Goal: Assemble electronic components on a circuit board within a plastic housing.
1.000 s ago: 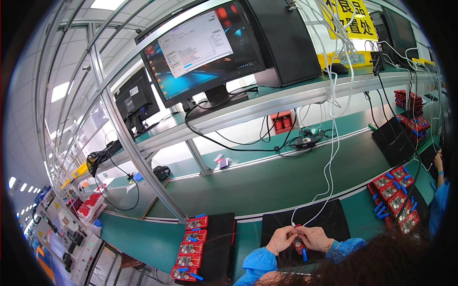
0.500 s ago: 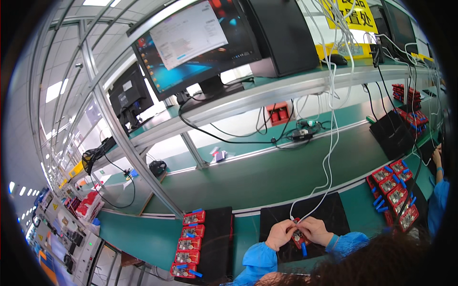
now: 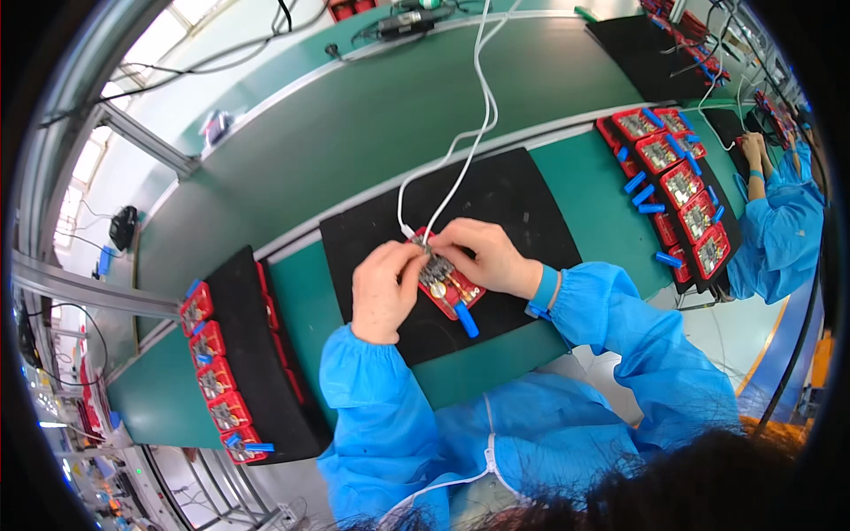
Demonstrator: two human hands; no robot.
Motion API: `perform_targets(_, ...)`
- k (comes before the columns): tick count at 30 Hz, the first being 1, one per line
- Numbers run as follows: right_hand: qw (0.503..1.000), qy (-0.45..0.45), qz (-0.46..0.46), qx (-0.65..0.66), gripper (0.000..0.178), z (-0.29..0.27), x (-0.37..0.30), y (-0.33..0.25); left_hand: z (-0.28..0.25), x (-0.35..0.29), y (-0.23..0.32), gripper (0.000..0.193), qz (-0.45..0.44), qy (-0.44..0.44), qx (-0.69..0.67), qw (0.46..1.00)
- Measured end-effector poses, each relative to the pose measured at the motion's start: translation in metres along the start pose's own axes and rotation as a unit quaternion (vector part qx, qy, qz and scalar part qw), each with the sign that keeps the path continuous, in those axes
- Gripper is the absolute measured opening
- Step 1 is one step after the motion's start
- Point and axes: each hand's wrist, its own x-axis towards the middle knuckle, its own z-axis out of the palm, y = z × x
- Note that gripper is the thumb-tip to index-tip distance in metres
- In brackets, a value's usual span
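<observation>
On a black mat (image 3: 540,212) lies a red holder (image 3: 474,291) with a circuit board (image 3: 437,271) in it and a blue tab (image 3: 466,320) sticking out at its near end. My left hand (image 3: 383,288) is closed, thumb and forefinger pinched on the board's far left edge. From the right, my right hand (image 3: 491,257) pinches at the end of a white cable (image 3: 453,190), where it meets the board; the fingertips hide the plug. A second white cable (image 3: 401,199) ends at the holder's far edge, just beyond my fingers.
Red holders with boards (image 3: 212,382) stand in a row on a black strip at left. More red holders with blue tabs (image 3: 682,186) are stacked at right. Beside them a co-worker's blue sleeve (image 3: 779,234) shows. A metal post (image 3: 97,292) rises at left.
The view has tilted down and come nearer, so the monitor is out of sight and my hands show larger. Both hands stay at the board with the white cables.
</observation>
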Motion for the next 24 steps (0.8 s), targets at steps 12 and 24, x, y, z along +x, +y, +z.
perform_targets(12, 1.000, -0.004, -0.017, 0.008, 0.010, 0.004, -0.009, -0.005, 0.000, -0.008, 0.011, 0.009, 0.021, -0.029, 0.080, 0.996)
perform_targets(24, 1.000, 0.007, -0.022, 0.015, 0.011, 0.004, -0.003, 0.000, 0.002, 0.003, 0.009, 0.011, 0.029, -0.032, 0.077, 0.996)
